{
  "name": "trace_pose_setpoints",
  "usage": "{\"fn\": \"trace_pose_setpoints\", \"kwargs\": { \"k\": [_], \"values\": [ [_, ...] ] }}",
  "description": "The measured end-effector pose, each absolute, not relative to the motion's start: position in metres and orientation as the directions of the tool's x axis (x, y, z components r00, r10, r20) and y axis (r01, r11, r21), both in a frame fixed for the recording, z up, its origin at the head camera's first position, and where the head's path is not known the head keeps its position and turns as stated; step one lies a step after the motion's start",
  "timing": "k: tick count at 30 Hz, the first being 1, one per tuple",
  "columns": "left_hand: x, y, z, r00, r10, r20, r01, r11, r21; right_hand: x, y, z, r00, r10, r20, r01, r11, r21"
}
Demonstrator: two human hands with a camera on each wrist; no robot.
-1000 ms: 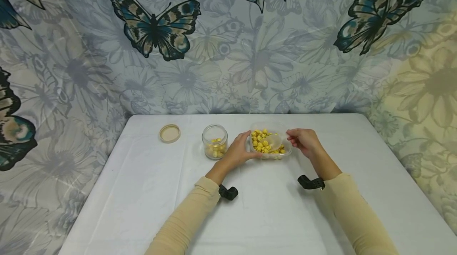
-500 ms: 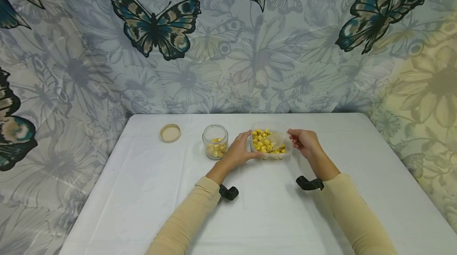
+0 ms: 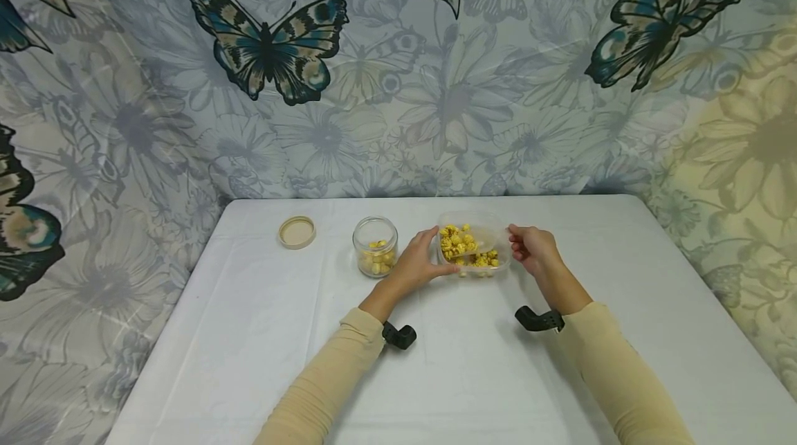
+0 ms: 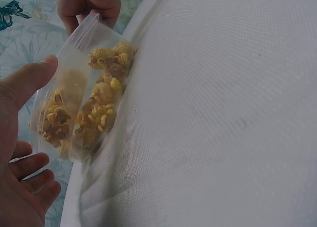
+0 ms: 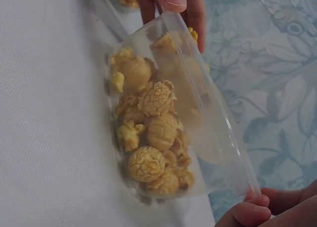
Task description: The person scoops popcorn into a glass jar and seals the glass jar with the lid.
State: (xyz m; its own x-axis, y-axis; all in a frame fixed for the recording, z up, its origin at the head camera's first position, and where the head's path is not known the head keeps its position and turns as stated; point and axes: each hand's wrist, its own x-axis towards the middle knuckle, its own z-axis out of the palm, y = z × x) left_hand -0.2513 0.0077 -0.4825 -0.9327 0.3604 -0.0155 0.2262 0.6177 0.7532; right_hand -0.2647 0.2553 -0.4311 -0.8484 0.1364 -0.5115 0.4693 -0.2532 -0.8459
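Note:
A clear plastic container (image 3: 474,269) of yellow popcorn (image 3: 457,241) stands at the far middle of the table. My left hand (image 3: 416,261) grips its left end, thumb on the near side and fingers round the far side. Inside, a pale translucent scoop-like piece (image 3: 487,237) lies among the popcorn, partly hidden. At the right end my right hand (image 3: 534,248) pinches with curled fingers, right at the rim. In the right wrist view its fingertips (image 5: 255,202) meet the container's corner; whether they pinch the scoop-like piece alone I cannot tell.
Left of the container, close to my left hand, stands an open glass jar (image 3: 376,248) with popcorn in its lower part. A round lid (image 3: 297,232) lies farther left. The white-covered table (image 3: 473,376) ends at a butterfly-patterned backdrop (image 3: 373,126).
My right hand has moved slightly to the right. The pale piece and some popcorn have shifted inside the container, while my left hand keeps its grip.

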Motion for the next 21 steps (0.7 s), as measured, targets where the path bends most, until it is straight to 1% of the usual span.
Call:
{"fn": "trace_pose_setpoints", "kwargs": {
  "k": [8,14,21],
  "values": [
    [-0.2516,0.0077,-0.4821,-0.932,0.361,-0.013,0.229,0.619,0.751,-0.2658,0.2564,-0.4354,-0.826,0.161,-0.54,0.467,-0.339,-0.817],
    [-0.2518,0.0076,-0.4818,-0.933,0.36,-0.015,0.232,0.63,0.741,-0.2652,0.2574,-0.4357,-0.825,0.177,-0.536,0.44,-0.393,-0.807],
    [-0.2517,0.0079,-0.4831,-0.933,0.361,0.002,0.246,0.63,0.737,-0.2659,0.2596,-0.4391,-0.828,0.165,-0.535,0.433,-0.417,-0.799]
  ]
}}
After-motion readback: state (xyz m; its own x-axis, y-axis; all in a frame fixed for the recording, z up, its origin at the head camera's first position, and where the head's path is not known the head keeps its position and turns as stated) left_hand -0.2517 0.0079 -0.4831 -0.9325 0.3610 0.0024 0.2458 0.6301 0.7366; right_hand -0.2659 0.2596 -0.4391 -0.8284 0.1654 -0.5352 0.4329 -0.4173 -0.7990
